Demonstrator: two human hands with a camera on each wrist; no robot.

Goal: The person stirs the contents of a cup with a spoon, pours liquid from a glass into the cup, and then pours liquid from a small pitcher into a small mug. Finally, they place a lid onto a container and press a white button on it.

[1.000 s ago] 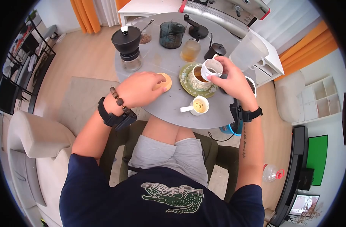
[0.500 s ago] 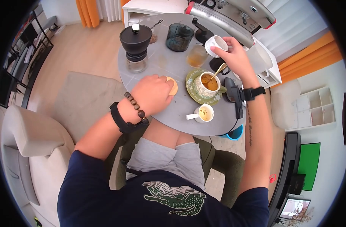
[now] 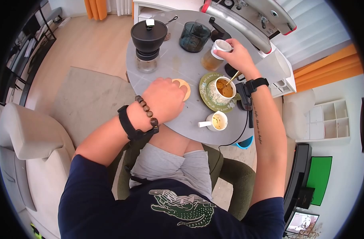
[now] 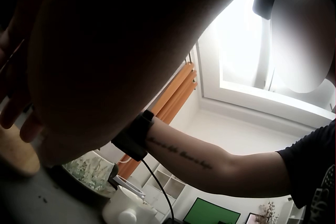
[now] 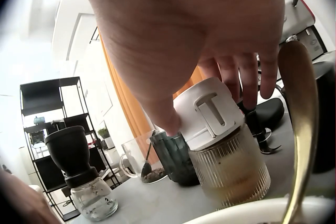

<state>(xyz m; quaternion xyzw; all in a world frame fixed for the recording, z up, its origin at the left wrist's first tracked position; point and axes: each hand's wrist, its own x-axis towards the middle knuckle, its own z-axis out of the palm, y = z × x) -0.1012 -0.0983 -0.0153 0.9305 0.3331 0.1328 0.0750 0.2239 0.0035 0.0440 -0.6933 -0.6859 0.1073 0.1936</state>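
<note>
My right hand [image 3: 240, 58] grips a small white cup-shaped piece [image 3: 223, 45] by its sides. In the right wrist view it sits tilted at the top of a ribbed glass jar [image 5: 231, 171] with amber liquid. My left hand [image 3: 160, 99] rests on a round pale wooden disc [image 3: 183, 82], fingers loosely over it. Between the hands stands a patterned cup [image 3: 217, 94] of brown liquid on a green plate [image 3: 208, 85], a gold spoon [image 3: 232, 77] leaning in it. Nearer me is a small white pot [image 3: 218, 120] with a side handle and yellowish bits inside.
A black-topped hand grinder [image 3: 149, 38] stands at the table's left. Farther back are a dark glass container [image 3: 194, 38] and a black crank [image 3: 218, 30]. A clear pitcher [image 3: 273, 67] is beyond my right wrist. An espresso machine [image 3: 265, 20] sits behind the table.
My right hand lifted the white piece off the patterned cup and carried it back to the glass jar, uncovering the spoon. My left hand stays on the wooden disc.
</note>
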